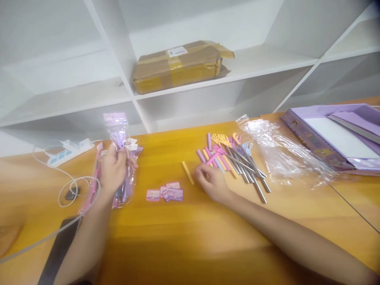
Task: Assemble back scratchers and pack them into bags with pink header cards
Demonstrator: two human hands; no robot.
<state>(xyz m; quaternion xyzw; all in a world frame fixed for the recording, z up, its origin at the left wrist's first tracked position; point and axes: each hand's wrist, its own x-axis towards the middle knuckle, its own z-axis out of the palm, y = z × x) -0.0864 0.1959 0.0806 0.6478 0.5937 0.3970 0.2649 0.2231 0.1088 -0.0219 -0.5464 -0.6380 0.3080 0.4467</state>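
My left hand (114,166) is closed around a clear plastic bag (115,120) with a purple claw-shaped back scratcher head (118,137) inside it. Under and beside that hand lie more bagged pieces (127,190), partly hidden by it. My right hand (213,184) has its fingers curled together at the left edge of a loose pile, pinching the handle end of a pink back scratcher (212,159). The pile holds metal rods (259,192), coloured tubes (224,162) and yellow claw heads (219,138). A single yellow tube (187,172) lies just left of my right hand.
Small printed cards (175,194) lie between my hands. Flat clear bags (285,154) are heaped right of the pile, beside a purple open box (320,146). A power strip (70,152) with a looping cable sits left. Behind, a taped carton (181,65) rests on a white shelf (252,67).
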